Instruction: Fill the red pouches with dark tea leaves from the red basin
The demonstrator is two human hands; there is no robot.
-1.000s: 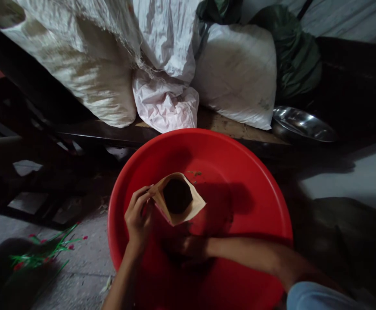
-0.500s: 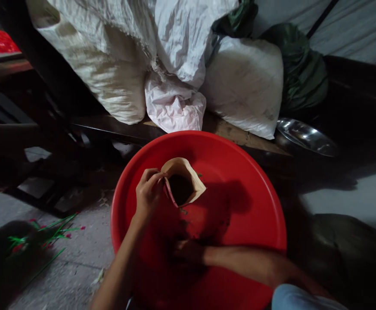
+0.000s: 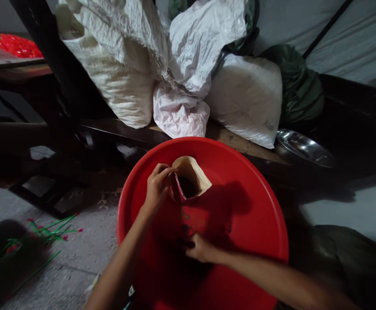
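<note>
A big red plastic basin (image 3: 259, 206) fills the middle of the view. Inside it stands a red paper pouch (image 3: 192, 183) with a tan lining, its mouth open and dark inside. My left hand (image 3: 157, 187) pinches the pouch's left rim and holds it upright. My right hand (image 3: 200, 249) is low in the basin at the foot of the pouch, fingers curled together in shadow; I cannot tell whether they hold anything.
Behind the basin, white woven sacks (image 3: 116, 82) and a dark green bag (image 3: 299, 86) are piled on a low wooden board (image 3: 236, 144). A steel bowl (image 3: 302, 148) sits at the right. Green stems with red bits (image 3: 50, 226) lie on the grey floor at left.
My left hand has carried the pouch's rim up and to the right, narrowing the mouth. My right hand has shifted slightly right at the pouch's base. The view has tilted upward.
</note>
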